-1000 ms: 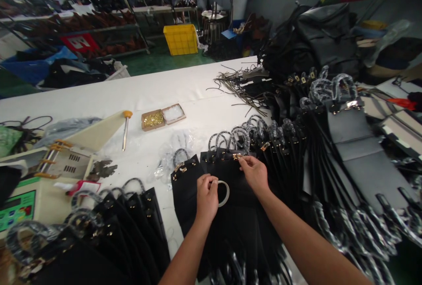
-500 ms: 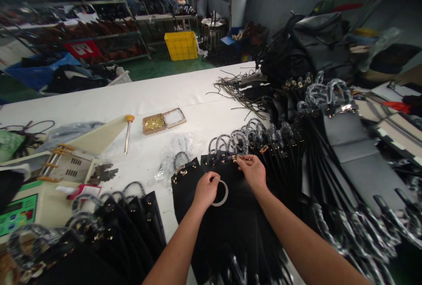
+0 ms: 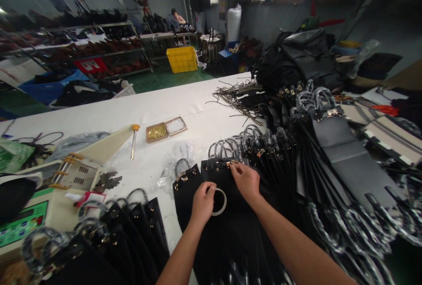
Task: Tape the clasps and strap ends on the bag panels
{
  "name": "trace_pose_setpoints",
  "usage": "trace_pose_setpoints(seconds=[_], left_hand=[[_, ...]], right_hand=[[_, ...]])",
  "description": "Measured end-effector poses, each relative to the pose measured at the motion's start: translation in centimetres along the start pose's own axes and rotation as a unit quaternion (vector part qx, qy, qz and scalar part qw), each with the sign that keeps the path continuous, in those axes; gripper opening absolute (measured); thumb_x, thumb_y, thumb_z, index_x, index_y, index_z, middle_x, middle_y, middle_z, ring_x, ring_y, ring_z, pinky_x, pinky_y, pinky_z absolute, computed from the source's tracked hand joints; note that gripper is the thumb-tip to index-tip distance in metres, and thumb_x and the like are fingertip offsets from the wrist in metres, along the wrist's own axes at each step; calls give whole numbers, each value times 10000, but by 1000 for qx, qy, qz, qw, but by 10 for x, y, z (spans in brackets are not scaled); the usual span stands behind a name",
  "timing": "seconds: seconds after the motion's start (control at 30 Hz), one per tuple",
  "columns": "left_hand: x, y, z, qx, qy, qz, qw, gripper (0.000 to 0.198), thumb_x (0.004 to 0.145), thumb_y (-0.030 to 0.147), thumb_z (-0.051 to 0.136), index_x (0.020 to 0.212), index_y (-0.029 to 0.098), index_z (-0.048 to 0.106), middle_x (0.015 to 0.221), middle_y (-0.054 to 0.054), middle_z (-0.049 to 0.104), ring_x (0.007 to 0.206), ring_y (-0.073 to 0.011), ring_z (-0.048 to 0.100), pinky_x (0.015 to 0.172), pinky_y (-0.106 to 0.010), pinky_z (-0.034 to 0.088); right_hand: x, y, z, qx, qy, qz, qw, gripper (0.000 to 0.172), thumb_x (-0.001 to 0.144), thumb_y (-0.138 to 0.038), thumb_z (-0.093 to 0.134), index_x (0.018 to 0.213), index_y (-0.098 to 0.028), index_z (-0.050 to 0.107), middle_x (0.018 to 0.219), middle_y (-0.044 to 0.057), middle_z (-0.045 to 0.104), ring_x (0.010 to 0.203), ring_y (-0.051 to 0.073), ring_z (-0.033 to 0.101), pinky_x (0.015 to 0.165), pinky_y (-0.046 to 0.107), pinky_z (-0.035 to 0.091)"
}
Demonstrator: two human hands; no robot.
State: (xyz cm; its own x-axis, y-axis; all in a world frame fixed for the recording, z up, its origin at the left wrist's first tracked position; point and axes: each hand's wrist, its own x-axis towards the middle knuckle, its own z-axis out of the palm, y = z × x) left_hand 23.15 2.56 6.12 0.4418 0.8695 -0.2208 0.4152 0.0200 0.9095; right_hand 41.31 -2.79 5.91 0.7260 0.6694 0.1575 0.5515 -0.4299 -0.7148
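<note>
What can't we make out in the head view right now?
- Gold clasp: partly covered by the fingertips of the right hand; can't tell pinch from touch.
- Pale ring: its left side is hidden by the left hand.
- Machine: cut off by the left edge; lettering on its green panel too small and blurred.
- Gold pieces: too small to tell individual shapes.

No legible text; red panel (image 3: 91, 65) perhaps lettered, too blurred.
</note>
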Motion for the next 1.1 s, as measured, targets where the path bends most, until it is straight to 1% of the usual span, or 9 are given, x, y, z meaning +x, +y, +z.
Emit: trace_pose_setpoints(seconds=[0.2, 0.33, 0.47, 0.53, 0.6, 0.73, 0.83, 0.93, 1.1], left_hand=[[-28, -27, -36, -55, 107, -63, 991, 564, 810, 668, 606, 1020, 154, 699, 529, 31, 539, 504, -160, 527, 514, -259, 389], [-31, -36, -51, -57, 119, -96, 987, 662, 754, 730, 620, 1047, 142, 706, 517, 22, 554, 476, -169, 527, 488, -262, 370], [-31, -36, -55, 16, 108, -95, 990, 513, 853, 621, 535, 1044, 173, 696, 533, 10, 580, 538, -204, 586, 558, -291, 424], [-33, -32, -57, 103, 90, -67, 988, 396, 907, 530, 485, 1010, 210, 694, 665, -19, 666, 656, -220, 648, 643, -309, 461], [-38, -26, -60, 217, 65, -34, 973, 312, 950, 440, 437, 977, 247, 682, 898, -38, 733, 821, -233, 689, 725, -328, 473], [-58, -20, -77, 385, 33, 5, 922, 286, 999, 350, 359, 1010, 276, 635, 1321, -30, 674, 999, -251, 699, 784, -361, 485], [-71, -27, -97, 369, 57, 18, 927, 301, 1009, 376, 343, 1038, 268, 622, 1534, -33, 527, 1165, -260, 662, 878, -384, 514], [-79, -37, -112, 306, 89, 27, 947, 323, 1000, 417, 354, 1032, 259, 634, 1539, -52, 517, 1253, -256, 616, 966, -406, 518], [-88, -41, -107, 230, 111, 46, 966, 359, 971, 492, 414, 973, 245, 674, 1501, -78, 546, 1262, -291, 594, 1025, -470, 506]], right_hand=[[-44, -49, 17, 132, -100, -53, 985, 256, 901, -374, 691, 1142, -307, 748, 954, -27, 774, 754, 142, 696, 761, 245, 515], [-77, -59, 18, 145, -150, -102, 973, 178, 904, -304, 671, 1051, -279, 768, 891, -17, 752, 767, 141, 689, 752, 245, 521], [-84, -33, 8, 115, -61, -108, 986, 224, 901, -270, 639, 1098, -251, 745, 1099, 48, 733, 1036, 211, 671, 972, 334, 507], [-77, -13, 6, 102, -12, -41, 994, 380, 856, -306, 682, 1222, -206, 690, 1225, 101, 689, 1154, 266, 630, 1044, 404, 480], [-69, 3, 7, 114, -44, 61, 991, 485, 800, -368, 736, 1237, -170, 670, 1151, 121, 708, 1072, 290, 665, 957, 415, 528], [-64, 11, 11, 240, -159, 120, 950, 275, 811, -406, 710, 985, -194, 690, 896, 59, 738, 860, 255, 701, 792, 349, 551], [-70, -4, 15, 319, -146, 80, 933, 215, 855, -386, 660, 985, -215, 661, 943, 38, 741, 890, 232, 692, 810, 322, 540], [-77, -24, 31, 325, -164, 55, 930, 216, 855, -376, 663, 1009, -225, 675, 924, 19, 728, 854, 212, 670, 796, 313, 531], [-83, -47, 70, 337, -260, 41, 904, 366, 868, -309, 621, 1218, -217, 677, 1005, 43, 738, 905, 214, 691, 853, 339, 552]])
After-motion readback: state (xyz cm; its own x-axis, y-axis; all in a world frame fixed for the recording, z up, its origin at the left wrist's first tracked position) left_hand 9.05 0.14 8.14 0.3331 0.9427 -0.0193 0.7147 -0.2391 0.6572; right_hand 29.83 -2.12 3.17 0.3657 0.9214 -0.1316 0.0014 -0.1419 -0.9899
